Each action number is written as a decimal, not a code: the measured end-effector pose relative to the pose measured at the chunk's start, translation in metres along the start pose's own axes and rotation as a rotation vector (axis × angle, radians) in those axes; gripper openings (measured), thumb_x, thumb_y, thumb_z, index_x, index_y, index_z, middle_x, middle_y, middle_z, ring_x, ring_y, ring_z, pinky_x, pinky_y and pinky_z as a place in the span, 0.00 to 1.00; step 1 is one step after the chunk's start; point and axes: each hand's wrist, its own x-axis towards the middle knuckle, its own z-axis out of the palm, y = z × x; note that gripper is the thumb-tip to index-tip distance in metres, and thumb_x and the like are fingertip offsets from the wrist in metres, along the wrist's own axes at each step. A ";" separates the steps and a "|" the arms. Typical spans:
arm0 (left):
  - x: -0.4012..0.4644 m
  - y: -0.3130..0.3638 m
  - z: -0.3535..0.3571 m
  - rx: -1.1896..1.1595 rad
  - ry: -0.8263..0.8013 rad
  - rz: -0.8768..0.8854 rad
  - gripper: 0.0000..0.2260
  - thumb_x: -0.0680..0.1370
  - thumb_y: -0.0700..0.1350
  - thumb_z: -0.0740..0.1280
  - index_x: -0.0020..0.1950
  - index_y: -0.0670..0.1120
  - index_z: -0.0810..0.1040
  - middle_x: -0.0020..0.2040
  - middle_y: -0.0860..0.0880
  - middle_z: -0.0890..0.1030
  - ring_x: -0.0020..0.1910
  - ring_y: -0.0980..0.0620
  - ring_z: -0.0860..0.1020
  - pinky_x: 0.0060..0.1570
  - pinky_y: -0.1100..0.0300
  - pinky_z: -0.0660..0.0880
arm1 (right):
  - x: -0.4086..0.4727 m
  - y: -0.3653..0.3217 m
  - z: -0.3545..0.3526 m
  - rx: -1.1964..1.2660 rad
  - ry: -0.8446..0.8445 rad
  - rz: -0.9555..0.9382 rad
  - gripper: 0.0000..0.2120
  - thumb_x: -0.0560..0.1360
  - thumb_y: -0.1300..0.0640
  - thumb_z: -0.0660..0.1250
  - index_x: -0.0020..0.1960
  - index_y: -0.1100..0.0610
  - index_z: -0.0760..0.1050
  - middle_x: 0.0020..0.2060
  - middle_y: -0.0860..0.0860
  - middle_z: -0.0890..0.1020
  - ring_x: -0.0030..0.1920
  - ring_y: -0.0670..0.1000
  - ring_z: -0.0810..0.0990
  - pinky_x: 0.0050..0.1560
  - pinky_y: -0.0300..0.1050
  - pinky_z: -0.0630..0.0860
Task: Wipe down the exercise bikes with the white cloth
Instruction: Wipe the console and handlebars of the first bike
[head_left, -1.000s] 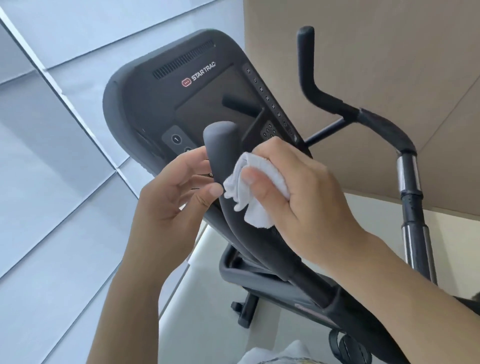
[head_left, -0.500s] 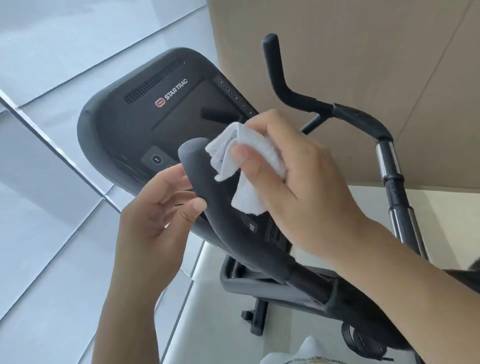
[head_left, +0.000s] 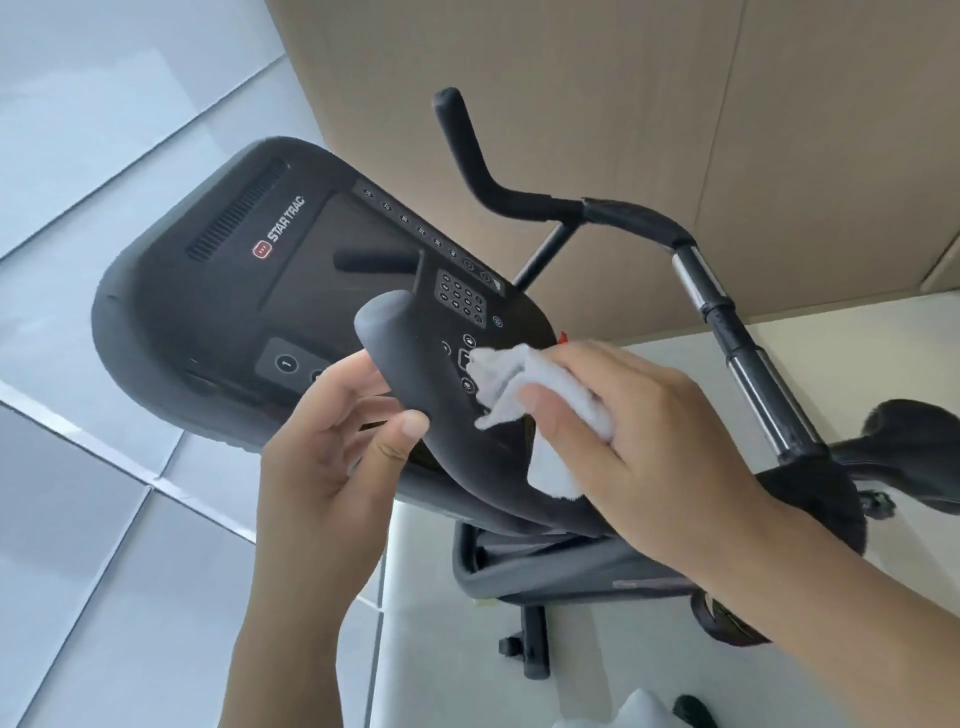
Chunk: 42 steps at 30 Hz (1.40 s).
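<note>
Open air right of the curved black foam near handlebar (head_left: 415, 395), hemmed leftward by the broad black console (head_left: 218, 291), possibly touching behind.

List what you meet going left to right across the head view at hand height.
Left hand → near handlebar grip → white cloth → right hand → chrome handlebar post → saddle.

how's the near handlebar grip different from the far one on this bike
The near handlebar grip has the left hand holding it, with the white cloth in the right hand beside it; the far handlebar grip stands untouched. The near one looks thick and matte grey, the far one slimmer and blacker. Both are rounded, upturned ends either side of the console.
</note>
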 end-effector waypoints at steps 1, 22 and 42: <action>0.001 0.000 -0.001 0.003 -0.033 0.007 0.12 0.81 0.42 0.69 0.64 0.45 0.80 0.57 0.49 0.86 0.57 0.44 0.84 0.59 0.49 0.79 | 0.006 -0.006 0.002 0.005 0.059 0.016 0.11 0.86 0.46 0.61 0.56 0.49 0.80 0.42 0.43 0.78 0.39 0.50 0.78 0.37 0.46 0.75; -0.003 -0.025 -0.003 -0.131 -0.298 -0.004 0.16 0.81 0.40 0.72 0.67 0.51 0.75 0.60 0.54 0.84 0.62 0.48 0.83 0.55 0.56 0.80 | -0.003 -0.033 0.056 -0.473 0.042 0.321 0.26 0.87 0.43 0.54 0.32 0.50 0.67 0.28 0.46 0.72 0.31 0.58 0.74 0.33 0.49 0.65; -0.002 -0.034 -0.005 -0.137 -0.315 0.019 0.16 0.81 0.40 0.72 0.68 0.50 0.76 0.59 0.56 0.84 0.59 0.50 0.83 0.52 0.60 0.79 | -0.026 -0.048 0.062 -0.695 0.125 0.260 0.22 0.87 0.47 0.54 0.35 0.51 0.68 0.29 0.47 0.70 0.28 0.55 0.70 0.30 0.45 0.63</action>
